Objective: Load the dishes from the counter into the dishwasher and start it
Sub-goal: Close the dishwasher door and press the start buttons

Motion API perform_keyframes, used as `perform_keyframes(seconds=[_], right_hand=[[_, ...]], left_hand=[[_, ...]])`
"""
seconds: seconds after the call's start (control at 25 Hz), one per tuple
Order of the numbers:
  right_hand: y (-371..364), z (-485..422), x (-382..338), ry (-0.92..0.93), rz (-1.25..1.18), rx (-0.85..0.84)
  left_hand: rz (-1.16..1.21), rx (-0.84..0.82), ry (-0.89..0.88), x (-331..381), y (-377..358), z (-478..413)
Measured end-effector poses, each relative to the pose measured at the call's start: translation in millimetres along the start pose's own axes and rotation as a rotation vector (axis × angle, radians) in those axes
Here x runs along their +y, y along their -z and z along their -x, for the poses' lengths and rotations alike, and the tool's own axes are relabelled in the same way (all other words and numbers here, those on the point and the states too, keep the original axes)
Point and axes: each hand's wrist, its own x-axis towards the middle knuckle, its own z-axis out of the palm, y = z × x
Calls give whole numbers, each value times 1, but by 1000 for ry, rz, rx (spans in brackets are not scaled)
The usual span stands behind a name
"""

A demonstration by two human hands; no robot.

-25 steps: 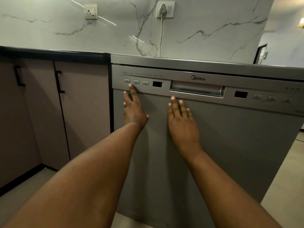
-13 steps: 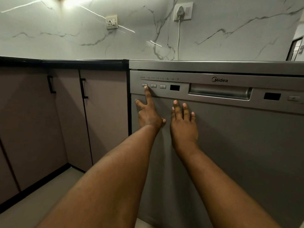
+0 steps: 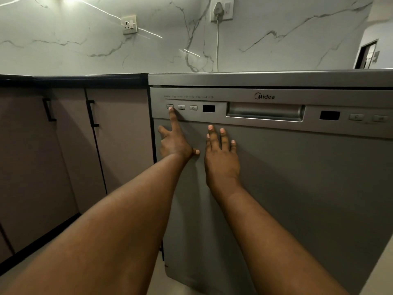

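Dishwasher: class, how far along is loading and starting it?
Done: the dishwasher door is shut, so loading looks finished. In hand: the left hand presses the leftmost button; the right hand rests flat on the door. Left: the displays are dark, so seemingly not started.

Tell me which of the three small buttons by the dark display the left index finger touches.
The leftmost button: the index fingertip of the left hand rests on it. The middle button and the right button, nearer the display, are untouched.

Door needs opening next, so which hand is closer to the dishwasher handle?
Right. The right hand rests on the door below-left of the handle; the left hand, farther left, touches the leftmost button.
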Motion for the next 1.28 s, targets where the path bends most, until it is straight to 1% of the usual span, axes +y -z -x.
perform_keyframes(seconds=[0.24,0.4,0.44,0.64,1.12,1.28], right_hand=[[7,0,-1,-9,-49,-40],[6,-3,-4,-30,-75,-55],[5,-4,-5,-44,-82,-60],[6,-4,-5,-57,-72,-87],[8,1,-7,-58,-7,-72],[2,-1,-9,-65,33,-56]], left_hand=[[47,0,4,0,-1,-4],[96,86,21,-4,-14,0],[120,86,34,-4,-17,0],[169,1,111,-2,-22,-1],[145,-97,-24,-12,-20,2],[82,-188,-94,-25,-24,9]])
